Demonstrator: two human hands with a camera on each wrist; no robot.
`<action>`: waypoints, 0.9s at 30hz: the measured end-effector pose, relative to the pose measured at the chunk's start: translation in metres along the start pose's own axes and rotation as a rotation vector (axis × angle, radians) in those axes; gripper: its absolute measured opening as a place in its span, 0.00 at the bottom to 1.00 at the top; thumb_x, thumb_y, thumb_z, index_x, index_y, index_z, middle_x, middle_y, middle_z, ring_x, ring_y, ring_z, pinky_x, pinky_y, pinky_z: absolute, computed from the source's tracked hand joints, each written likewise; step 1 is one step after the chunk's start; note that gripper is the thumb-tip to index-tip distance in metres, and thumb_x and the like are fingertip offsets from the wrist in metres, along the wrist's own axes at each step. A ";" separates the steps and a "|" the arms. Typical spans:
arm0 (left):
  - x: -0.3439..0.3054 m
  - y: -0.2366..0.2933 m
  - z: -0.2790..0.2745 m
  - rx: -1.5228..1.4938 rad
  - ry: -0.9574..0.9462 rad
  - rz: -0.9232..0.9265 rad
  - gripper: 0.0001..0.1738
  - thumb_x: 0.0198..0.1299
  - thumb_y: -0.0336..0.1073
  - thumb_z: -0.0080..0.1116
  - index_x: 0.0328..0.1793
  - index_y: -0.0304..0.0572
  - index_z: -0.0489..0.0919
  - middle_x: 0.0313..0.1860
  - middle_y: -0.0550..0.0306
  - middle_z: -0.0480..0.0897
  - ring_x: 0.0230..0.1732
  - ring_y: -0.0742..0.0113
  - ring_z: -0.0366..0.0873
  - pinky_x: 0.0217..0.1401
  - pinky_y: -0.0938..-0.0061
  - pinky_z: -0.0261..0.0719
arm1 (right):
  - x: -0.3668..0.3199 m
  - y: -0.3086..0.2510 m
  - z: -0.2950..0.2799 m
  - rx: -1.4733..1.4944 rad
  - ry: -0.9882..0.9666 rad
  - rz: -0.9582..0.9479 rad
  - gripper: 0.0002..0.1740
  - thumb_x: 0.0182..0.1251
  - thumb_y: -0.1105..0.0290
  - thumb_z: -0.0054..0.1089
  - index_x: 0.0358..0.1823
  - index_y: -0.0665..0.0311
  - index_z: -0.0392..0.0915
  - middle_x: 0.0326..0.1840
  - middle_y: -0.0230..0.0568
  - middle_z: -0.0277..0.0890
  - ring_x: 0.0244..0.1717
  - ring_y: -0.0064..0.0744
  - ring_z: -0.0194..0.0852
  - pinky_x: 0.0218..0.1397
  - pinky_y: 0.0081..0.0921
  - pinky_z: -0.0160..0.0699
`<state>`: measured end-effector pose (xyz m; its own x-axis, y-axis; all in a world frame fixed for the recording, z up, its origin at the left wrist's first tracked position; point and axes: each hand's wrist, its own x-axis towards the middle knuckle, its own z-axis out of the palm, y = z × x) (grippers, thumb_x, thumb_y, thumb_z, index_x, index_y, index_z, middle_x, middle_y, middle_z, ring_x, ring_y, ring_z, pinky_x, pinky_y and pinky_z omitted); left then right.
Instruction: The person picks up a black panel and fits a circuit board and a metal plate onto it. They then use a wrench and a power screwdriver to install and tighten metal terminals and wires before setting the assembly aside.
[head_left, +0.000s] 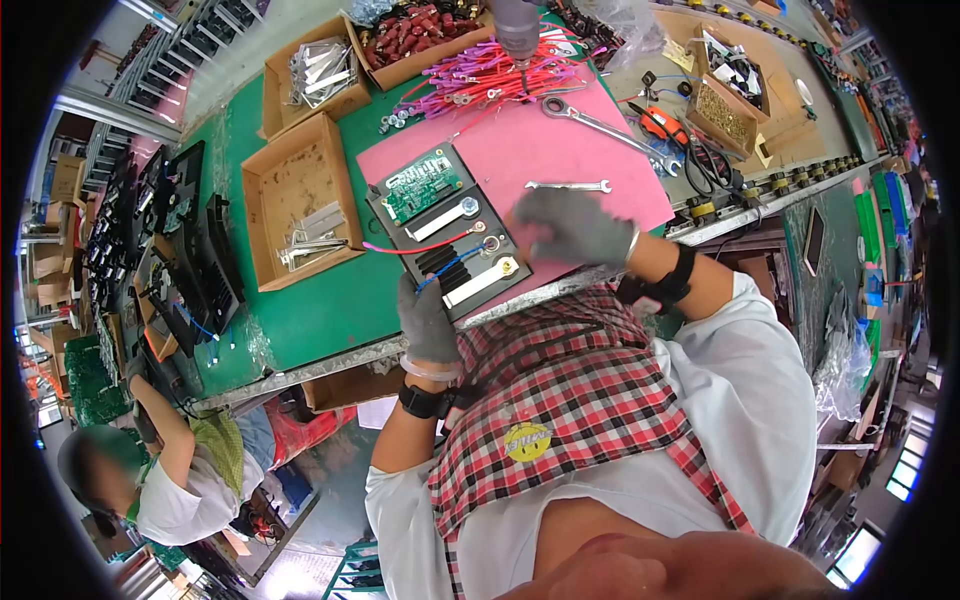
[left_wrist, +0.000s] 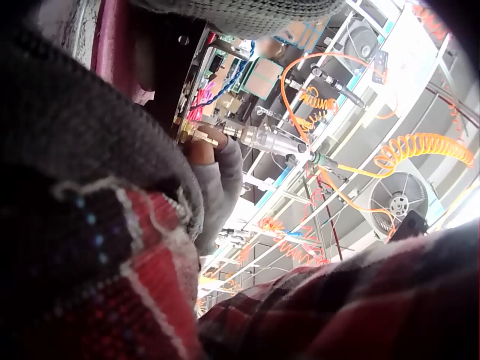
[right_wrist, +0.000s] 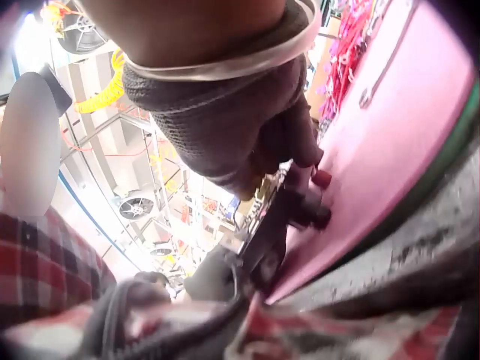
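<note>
A black plastic housing [head_left: 487, 234] lies tilted on the pink mat, carrying a green circuit board [head_left: 424, 186], white strips and red and blue wires. My gloved left hand [head_left: 428, 325] grips its near left corner. At the opposite edge, my gloved right hand [head_left: 578, 228] bends its fingers over the side. In the right wrist view, those fingers reach a red terminal knob [right_wrist: 322, 178], with a black knob [right_wrist: 321, 217] beside it. Bare fingertips meet a brass-coloured post [left_wrist: 204, 136] in the left wrist view. The housing partly hides the right fingertips.
A combination wrench [head_left: 568, 186] and a larger ratchet wrench [head_left: 610, 133] lie on the pink mat [head_left: 640, 200]. Red and purple wires [head_left: 490, 80] are heaped behind. Cardboard boxes [head_left: 262, 265] stand left; scissors [head_left: 700, 165] lie right. Another person [head_left: 190, 490] works at the left.
</note>
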<state>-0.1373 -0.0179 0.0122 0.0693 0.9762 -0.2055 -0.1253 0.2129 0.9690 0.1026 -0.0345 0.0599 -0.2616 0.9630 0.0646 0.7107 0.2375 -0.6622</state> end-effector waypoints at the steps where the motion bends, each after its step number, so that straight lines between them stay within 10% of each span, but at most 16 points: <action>1: 0.001 0.001 -0.003 0.180 -0.015 0.109 0.08 0.58 0.28 0.48 0.39 0.29 0.73 0.34 0.49 0.74 0.33 0.64 0.71 0.37 0.72 0.70 | 0.001 0.015 -0.013 -0.086 0.239 -0.051 0.17 0.52 0.62 0.63 0.44 0.58 0.76 0.39 0.38 0.76 0.40 0.40 0.73 0.45 0.33 0.72; 4: 0.006 0.004 -0.011 0.474 -0.049 0.311 0.07 0.57 0.27 0.47 0.37 0.29 0.75 0.35 0.49 0.74 0.36 0.62 0.72 0.36 0.69 0.71 | 0.011 0.071 -0.062 -0.567 0.425 0.236 0.16 0.55 0.60 0.60 0.44 0.58 0.77 0.41 0.41 0.75 0.42 0.42 0.74 0.46 0.36 0.72; 7: 0.016 0.013 -0.008 0.287 -0.040 0.268 0.09 0.58 0.28 0.46 0.40 0.28 0.71 0.33 0.53 0.75 0.32 0.72 0.68 0.34 0.74 0.69 | 0.005 0.113 -0.073 -0.623 0.128 0.542 0.15 0.56 0.59 0.58 0.41 0.59 0.77 0.39 0.43 0.75 0.43 0.45 0.74 0.46 0.38 0.72; 13: 0.018 0.008 -0.008 0.245 -0.041 0.243 0.10 0.57 0.28 0.46 0.42 0.28 0.72 0.34 0.54 0.75 0.34 0.72 0.70 0.39 0.77 0.70 | 0.002 0.124 -0.064 -0.622 0.242 0.475 0.11 0.58 0.64 0.54 0.38 0.61 0.71 0.38 0.46 0.74 0.43 0.47 0.73 0.46 0.40 0.71; 18: 0.017 0.009 -0.006 0.217 -0.031 0.253 0.09 0.57 0.27 0.47 0.41 0.28 0.72 0.33 0.54 0.75 0.33 0.72 0.69 0.38 0.77 0.70 | -0.007 0.099 -0.072 -0.245 0.366 0.301 0.07 0.58 0.72 0.51 0.37 0.63 0.66 0.26 0.47 0.71 0.24 0.47 0.71 0.29 0.35 0.70; 21: 0.018 0.012 -0.008 0.332 -0.025 0.312 0.08 0.57 0.27 0.48 0.40 0.29 0.72 0.32 0.54 0.75 0.32 0.72 0.69 0.37 0.76 0.70 | -0.011 0.044 -0.089 0.378 0.039 0.340 0.09 0.58 0.72 0.50 0.40 0.63 0.66 0.24 0.44 0.68 0.19 0.38 0.67 0.27 0.30 0.69; 27: 0.018 0.017 0.000 0.101 0.046 0.083 0.05 0.56 0.27 0.51 0.36 0.30 0.72 0.29 0.56 0.74 0.31 0.73 0.68 0.34 0.76 0.69 | -0.001 -0.015 -0.046 -0.086 -0.381 0.068 0.10 0.59 0.67 0.52 0.42 0.59 0.68 0.30 0.45 0.72 0.29 0.46 0.72 0.33 0.40 0.67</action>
<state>-0.1382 0.0037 0.0245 0.0170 0.9916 -0.1281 -0.0286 0.1286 0.9913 0.1228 -0.0328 0.1042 -0.4244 0.8646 -0.2691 0.7823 0.2005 -0.5897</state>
